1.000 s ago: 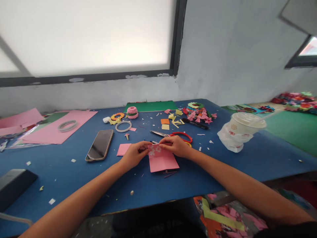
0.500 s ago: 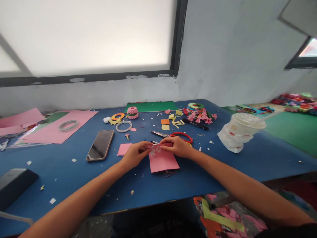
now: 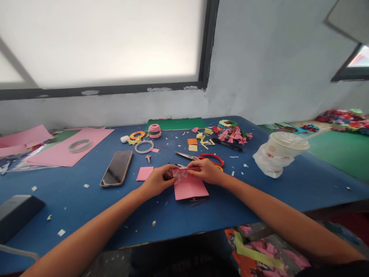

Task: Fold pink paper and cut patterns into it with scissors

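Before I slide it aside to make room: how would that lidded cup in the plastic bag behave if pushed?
The cup stands tall under a wide lid, so it may tip. The crumpled bag beneath could snag on the table.

Lighting: bright, diffuse daylight from the frosted window (image 3: 100, 42) at far left, blown out to white. Shadows: soft and faint on the blue table (image 3: 72, 200). Optics: wide-angle bending at the edges; forearms stretched near the bottom. Focus: fair; far right clutter soft.
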Tool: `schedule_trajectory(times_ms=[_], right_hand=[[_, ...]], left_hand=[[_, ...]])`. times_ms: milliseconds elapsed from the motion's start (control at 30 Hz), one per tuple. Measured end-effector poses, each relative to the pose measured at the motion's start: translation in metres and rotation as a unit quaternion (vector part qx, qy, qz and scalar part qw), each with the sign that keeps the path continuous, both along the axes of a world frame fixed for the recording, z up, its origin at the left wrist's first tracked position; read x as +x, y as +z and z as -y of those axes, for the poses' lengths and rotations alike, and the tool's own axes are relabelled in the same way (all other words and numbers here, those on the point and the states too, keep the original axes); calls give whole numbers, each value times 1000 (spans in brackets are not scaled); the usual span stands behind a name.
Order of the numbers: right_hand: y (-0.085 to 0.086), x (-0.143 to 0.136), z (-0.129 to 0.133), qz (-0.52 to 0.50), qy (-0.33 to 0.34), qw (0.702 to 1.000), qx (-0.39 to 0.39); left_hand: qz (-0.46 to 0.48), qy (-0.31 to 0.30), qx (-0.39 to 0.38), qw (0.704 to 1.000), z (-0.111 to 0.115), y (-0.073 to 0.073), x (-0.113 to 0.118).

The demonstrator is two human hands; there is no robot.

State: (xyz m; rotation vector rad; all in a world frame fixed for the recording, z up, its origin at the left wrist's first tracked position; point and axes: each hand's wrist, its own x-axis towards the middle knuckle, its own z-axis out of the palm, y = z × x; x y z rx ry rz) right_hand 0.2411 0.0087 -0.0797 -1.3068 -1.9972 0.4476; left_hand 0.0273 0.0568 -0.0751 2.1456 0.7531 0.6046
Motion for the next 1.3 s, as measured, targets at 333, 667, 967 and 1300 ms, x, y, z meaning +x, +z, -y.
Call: schedule_trajectory(times_ms=[333, 667, 967, 1300], right_hand=[[0, 0, 1, -5, 3, 1000, -4], [10, -1, 2, -138, -14, 982, -128], [19, -6, 10, -260, -26, 942, -210], [23, -8, 14, -243, -38, 955, -169]], left_hand=[[5, -5, -2, 1000, -1, 1, 0], [129, -22, -207, 970, -2, 1, 4], [166, -7, -267, 949, 11, 20, 6], [171, 15, -239, 956, 13, 23, 6]])
